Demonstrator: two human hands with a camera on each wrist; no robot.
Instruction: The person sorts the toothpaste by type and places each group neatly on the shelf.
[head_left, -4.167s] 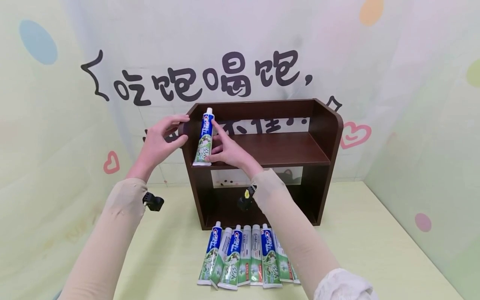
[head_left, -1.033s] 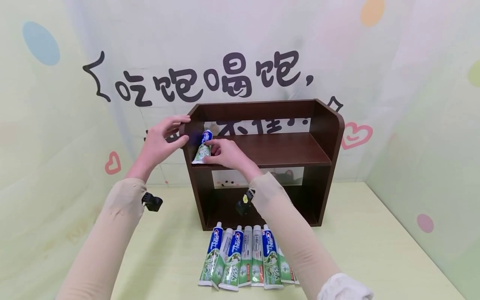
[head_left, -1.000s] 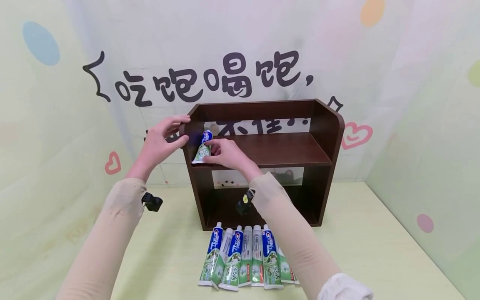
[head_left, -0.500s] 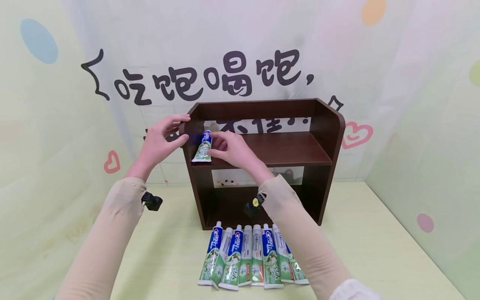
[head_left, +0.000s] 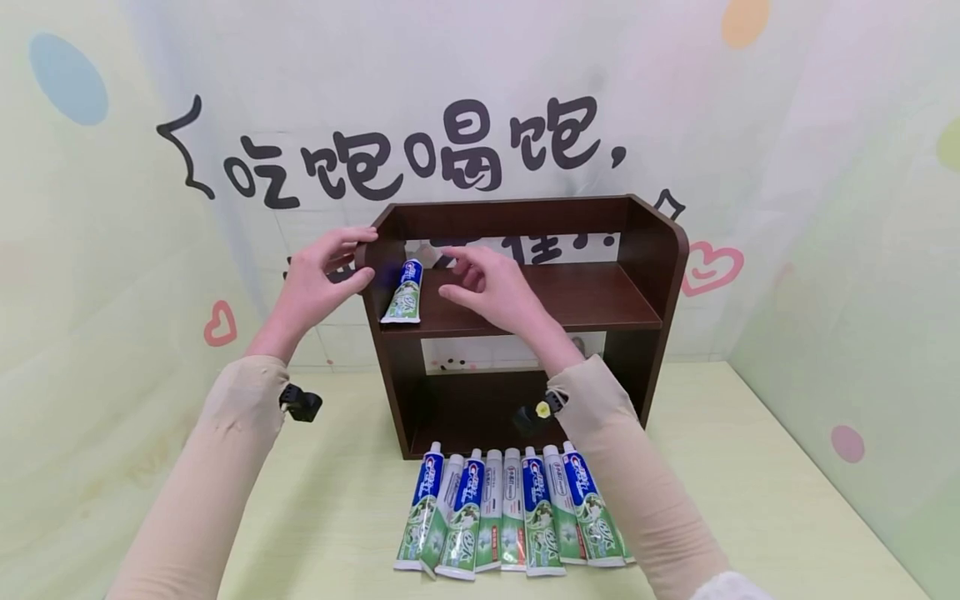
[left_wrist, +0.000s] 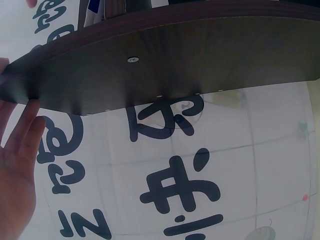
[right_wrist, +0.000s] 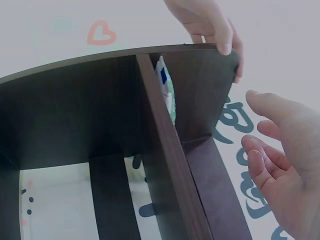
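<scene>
- Shelf unit [head_left: 525, 317]: dark brown wood, two tiers, standing on the pale green surface [head_left: 750, 500] against the printed backdrop.
- Toothpaste tube on the upper shelf [head_left: 402, 292]: one, at the far left, leaning against the left side panel, cap up. Judged as placed.
- Row of toothpaste tubes [head_left: 510, 521]: eight or so, lying side by side on the surface just in front of the shelf unit, caps toward it. Judged as not yet shelved; the bulk of the work is left.
- Left hand [head_left: 318, 279]: fingers and thumb curled round the top front corner of the left side panel, steadying the unit.
- Right hand [head_left: 487, 283]: over the upper shelf, just right of the shelved tube and apart from it; fingers relaxed, loosely spread, holding nothing.
- Lower tier: no tubes visible in it.
</scene>
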